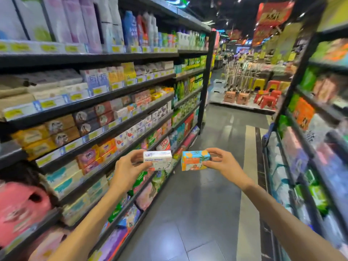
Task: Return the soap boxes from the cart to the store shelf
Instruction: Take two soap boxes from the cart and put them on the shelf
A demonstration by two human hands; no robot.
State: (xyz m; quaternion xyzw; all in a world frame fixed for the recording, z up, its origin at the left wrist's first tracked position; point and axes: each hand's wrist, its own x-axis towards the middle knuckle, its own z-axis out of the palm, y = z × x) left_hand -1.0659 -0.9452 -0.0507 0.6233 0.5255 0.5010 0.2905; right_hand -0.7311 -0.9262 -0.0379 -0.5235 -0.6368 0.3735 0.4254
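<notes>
Between two store shelving runs, over the grey tiled aisle floor, both arms reach out at mid frame. Left hand grip pinches a white soap box by its left end, thumb below, fingers on top. Right hand grip pinches a blue and orange soap box by its right end. Boxes sit side by side, just apart, both held level in the air, near the left shelf but not touching it. Left shelf rows packed with soap boxes and packets, bottles on upper rows, yellow price tags along the edges. Right shelf holds green, orange and blue packs, blurred. Far end: red and yellow plastic stools, hanging red banners
</notes>
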